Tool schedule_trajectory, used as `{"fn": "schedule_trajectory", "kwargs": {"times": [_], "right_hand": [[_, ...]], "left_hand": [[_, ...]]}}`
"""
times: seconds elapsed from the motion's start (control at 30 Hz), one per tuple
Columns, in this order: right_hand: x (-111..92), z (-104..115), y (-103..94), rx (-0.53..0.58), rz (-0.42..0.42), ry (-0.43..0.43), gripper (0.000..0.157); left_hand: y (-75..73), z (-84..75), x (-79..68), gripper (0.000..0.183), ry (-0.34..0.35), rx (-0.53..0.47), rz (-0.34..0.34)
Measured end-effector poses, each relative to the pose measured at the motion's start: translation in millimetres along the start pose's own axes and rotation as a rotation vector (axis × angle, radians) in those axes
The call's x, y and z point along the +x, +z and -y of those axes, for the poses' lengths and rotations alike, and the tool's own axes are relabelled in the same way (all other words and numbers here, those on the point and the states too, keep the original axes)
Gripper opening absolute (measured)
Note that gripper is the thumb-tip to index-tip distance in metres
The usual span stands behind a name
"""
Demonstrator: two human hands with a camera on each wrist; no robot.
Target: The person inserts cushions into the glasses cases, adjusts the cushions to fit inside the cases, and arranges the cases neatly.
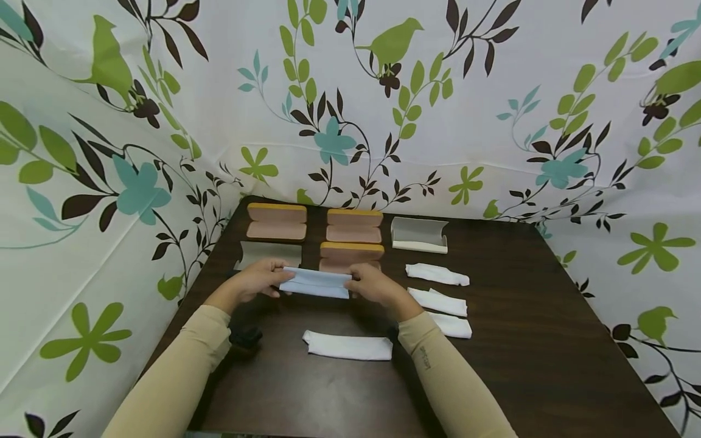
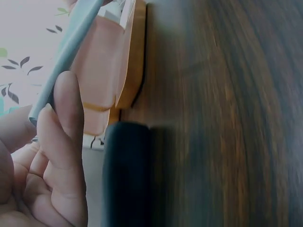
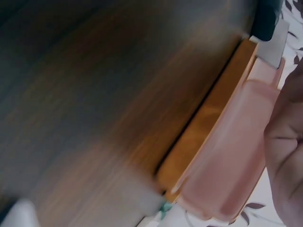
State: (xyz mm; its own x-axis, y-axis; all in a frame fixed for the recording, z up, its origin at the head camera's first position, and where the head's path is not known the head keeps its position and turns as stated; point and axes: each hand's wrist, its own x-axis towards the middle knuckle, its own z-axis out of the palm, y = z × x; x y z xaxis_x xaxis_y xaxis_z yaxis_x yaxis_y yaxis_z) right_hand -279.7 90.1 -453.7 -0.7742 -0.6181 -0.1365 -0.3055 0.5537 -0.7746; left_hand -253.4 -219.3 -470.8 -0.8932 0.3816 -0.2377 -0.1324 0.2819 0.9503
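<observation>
A light-blue folded cloth [image 1: 316, 283] is stretched level between both hands above the table. My left hand [image 1: 256, 280] pinches its left end between thumb and fingers; in the left wrist view the fingers [image 2: 68, 101] lie against its thin folded edge. The right hand [image 1: 376, 286] pinches the right end, and only part of that hand [image 3: 286, 161] shows in the right wrist view. Just behind the cloth stands an open glasses case [image 1: 352, 250] with a mustard edge and pink lining. A white folded cloth [image 1: 347, 346] lies on the table nearer to me.
Two more open pink-lined cases [image 1: 276, 221] [image 1: 355, 225] stand at the back, with an open white-grey case [image 1: 419, 235] and a grey one [image 1: 271, 252]. Several white folded cloths [image 1: 438, 275] lie at right. A dark rounded object [image 2: 127, 175] is near my left hand. Patterned curtain [image 1: 350, 91] borders the table.
</observation>
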Motion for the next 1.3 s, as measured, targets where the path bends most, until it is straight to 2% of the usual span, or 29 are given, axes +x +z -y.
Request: {"fn": "schedule_trajectory", "kwargs": {"times": [0.07, 0.37, 0.53, 0.8, 0.97, 1.3], "right_hand": [[5, 7, 2.8, -0.024, -0.008, -0.005, 0.006], [25, 31, 15.3, -0.041, 0.000, -0.005, 0.009], [40, 43, 22.4, -0.061, -0.001, -0.014, 0.017], [60, 62, 31.7, 0.038, 0.018, 0.052, 0.030], [71, 65, 31.6, 0.112, 0.023, 0.098, 0.027], [94, 65, 42.3, 0.127, 0.023, 0.096, 0.033]], "left_hand": [[-6.1, 1.8, -4.7, 0.030, -0.002, -0.004, -0.011], [-33.8, 6.9, -24.0, 0.033, -0.016, -0.016, -0.070], [-50.9, 7.8, -31.1, 0.033, -0.019, -0.012, -0.099], [-68.0, 11.9, -39.8, 0.032, -0.069, -0.052, -0.156], [-76.1, 12.7, -38.4, 0.035, -0.090, -0.062, -0.187], [-89.5, 16.8, -31.0, 0.039, -0.124, -0.072, -0.263]]}}
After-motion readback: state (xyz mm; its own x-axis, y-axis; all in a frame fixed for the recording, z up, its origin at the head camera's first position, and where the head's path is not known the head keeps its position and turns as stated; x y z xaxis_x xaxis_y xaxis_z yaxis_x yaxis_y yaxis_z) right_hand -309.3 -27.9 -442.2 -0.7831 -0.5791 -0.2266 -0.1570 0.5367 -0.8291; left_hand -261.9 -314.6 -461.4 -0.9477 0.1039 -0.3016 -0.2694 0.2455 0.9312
